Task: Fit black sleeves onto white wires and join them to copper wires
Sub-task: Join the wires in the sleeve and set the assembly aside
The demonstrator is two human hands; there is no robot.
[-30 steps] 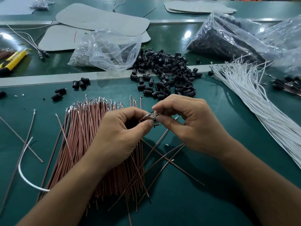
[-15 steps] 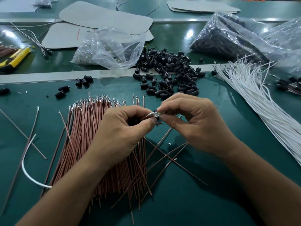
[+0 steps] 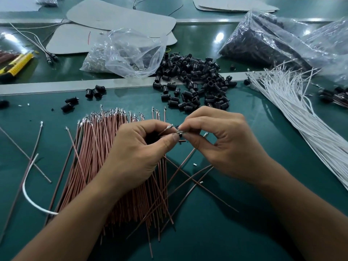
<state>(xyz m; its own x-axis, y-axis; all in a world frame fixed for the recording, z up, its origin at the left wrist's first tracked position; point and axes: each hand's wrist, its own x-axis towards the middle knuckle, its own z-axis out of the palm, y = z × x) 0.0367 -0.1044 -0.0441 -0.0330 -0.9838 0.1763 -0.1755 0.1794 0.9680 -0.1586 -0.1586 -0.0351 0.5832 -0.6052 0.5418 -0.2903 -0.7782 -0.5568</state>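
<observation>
My left hand (image 3: 139, 153) and my right hand (image 3: 222, 142) meet above the green table. The left hand's fingers curl round a black sleeve (image 3: 150, 138), mostly hidden, with a metal terminal tip (image 3: 168, 127) sticking out. My right hand pinches a small shiny metal terminal (image 3: 179, 131) at the sleeve's mouth. A thick bundle of copper wires (image 3: 105, 147) with silver tips lies under my left hand. Loose black sleeves (image 3: 195, 85) are heaped behind my hands. A sheaf of white wires (image 3: 293, 113) fans out on the right.
A clear bag (image 3: 130, 53) of small parts and a large bag (image 3: 267, 40) of black sleeves lie at the back. A yellow cutter (image 3: 17, 65) is at the far left. A single white wire (image 3: 28, 187) curves at the left. Grey card sheets (image 3: 116, 17) lie behind.
Both hands stay together at the same spot; the fingers have shifted slightly on the sleeve and terminal. The camera has tilted a little.
</observation>
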